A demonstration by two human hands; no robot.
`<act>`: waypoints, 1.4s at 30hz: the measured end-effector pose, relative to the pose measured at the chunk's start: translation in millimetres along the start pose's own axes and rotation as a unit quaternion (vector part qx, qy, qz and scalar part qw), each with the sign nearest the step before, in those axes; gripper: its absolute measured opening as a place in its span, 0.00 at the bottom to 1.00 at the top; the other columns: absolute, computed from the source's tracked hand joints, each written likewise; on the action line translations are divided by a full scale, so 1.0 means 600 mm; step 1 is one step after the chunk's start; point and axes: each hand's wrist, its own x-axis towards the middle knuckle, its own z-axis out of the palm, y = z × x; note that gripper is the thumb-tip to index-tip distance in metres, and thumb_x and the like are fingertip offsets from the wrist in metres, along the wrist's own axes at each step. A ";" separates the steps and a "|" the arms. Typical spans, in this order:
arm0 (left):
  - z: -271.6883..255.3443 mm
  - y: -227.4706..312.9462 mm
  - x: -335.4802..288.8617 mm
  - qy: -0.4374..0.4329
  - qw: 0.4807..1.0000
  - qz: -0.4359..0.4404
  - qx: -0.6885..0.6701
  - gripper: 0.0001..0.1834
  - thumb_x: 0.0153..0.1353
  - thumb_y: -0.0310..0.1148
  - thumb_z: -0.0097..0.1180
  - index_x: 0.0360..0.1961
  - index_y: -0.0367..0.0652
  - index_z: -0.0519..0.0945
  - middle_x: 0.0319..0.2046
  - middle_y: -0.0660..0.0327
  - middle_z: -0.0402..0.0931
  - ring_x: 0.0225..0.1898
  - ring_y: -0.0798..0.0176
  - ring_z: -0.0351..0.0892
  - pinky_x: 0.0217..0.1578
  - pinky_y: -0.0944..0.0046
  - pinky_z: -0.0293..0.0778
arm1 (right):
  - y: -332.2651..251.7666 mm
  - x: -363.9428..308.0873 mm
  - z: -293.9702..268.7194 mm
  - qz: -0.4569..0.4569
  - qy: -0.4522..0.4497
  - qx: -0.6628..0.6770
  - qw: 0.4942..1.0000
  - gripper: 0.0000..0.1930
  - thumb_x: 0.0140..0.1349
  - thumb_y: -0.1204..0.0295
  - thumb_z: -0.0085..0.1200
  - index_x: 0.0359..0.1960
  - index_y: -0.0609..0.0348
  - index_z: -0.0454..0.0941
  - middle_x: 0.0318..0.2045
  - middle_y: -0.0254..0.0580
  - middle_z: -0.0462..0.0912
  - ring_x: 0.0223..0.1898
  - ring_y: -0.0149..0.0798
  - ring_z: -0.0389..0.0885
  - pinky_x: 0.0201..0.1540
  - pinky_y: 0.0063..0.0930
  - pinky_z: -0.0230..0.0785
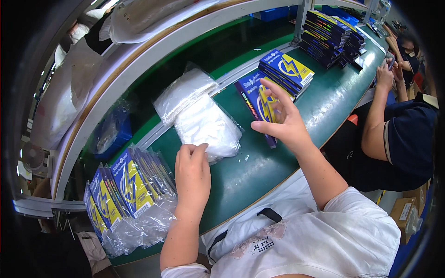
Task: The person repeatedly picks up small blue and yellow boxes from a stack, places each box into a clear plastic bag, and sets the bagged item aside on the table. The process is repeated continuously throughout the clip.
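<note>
My left hand (192, 171) has its fingertips pinched together at the near edge of a stack of clear plastic bags (204, 123). A second bundle of clear bags (185, 90) lies just behind that stack. To the right, my right hand (288, 123) is open, thumb and fingers spread beside a flat blue and yellow box (252, 104) with a lightning-bolt print. Its fingers hide part of that box, and I cannot tell whether they touch it. Behind it sits a short stack of matching boxes (287, 69).
Bagged boxes (132, 185) stand in a row at the left of the green table (245, 180). Tall stacks of boxes (324, 37) rise at the far right. A shelf edge (99, 88) curves over the left side, above a blue bin (113, 134). Another person (403, 129) sits at right.
</note>
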 end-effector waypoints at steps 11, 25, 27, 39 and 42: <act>0.003 0.004 0.000 0.065 0.992 -0.005 -0.112 0.08 0.55 0.23 0.57 0.37 0.36 0.81 0.33 0.55 0.72 0.38 0.53 0.73 0.40 0.60 0.69 | -0.016 -0.056 0.022 0.368 -0.288 0.402 0.788 0.31 0.58 0.76 0.56 0.62 0.71 0.57 0.51 0.51 0.75 0.50 0.38 0.78 0.52 0.31 0.71; 0.007 -0.001 -0.013 0.064 0.951 -0.148 -0.263 0.08 0.58 0.21 0.55 0.39 0.31 0.80 0.31 0.61 0.76 0.32 0.72 0.75 0.35 0.74 0.70 | -0.001 -0.045 0.048 0.296 -0.158 0.237 0.912 0.24 0.58 0.77 0.55 0.55 0.74 0.67 0.45 0.49 0.79 0.43 0.35 0.81 0.47 0.24 0.73; -0.001 0.008 -0.014 0.075 0.976 -0.073 -0.191 0.09 0.56 0.20 0.55 0.39 0.32 0.80 0.30 0.60 0.76 0.31 0.69 0.75 0.35 0.71 0.71 | 0.001 -0.052 0.056 0.272 -0.127 0.151 0.942 0.20 0.57 0.76 0.57 0.51 0.73 0.70 0.42 0.48 0.79 0.41 0.34 0.80 0.45 0.23 0.73; 0.025 0.029 -0.048 0.091 0.740 -0.270 -0.609 0.15 0.65 0.27 0.50 0.51 0.34 0.69 0.44 0.56 0.76 0.44 0.70 0.75 0.47 0.68 0.71 | -0.015 -0.082 0.086 0.231 -0.076 0.104 0.964 0.14 0.56 0.65 0.63 0.21 0.63 0.78 0.20 0.31 0.78 0.22 0.19 0.72 0.25 0.15 0.64; 0.026 0.045 -0.038 0.032 0.629 -0.237 -0.739 0.15 0.65 0.25 0.50 0.52 0.34 0.68 0.47 0.55 0.74 0.47 0.66 0.75 0.51 0.66 0.69 | -0.020 -0.085 0.091 0.233 -0.070 0.055 0.968 0.16 0.58 0.62 0.61 0.23 0.65 0.80 0.20 0.31 0.79 0.23 0.18 0.72 0.26 0.15 0.64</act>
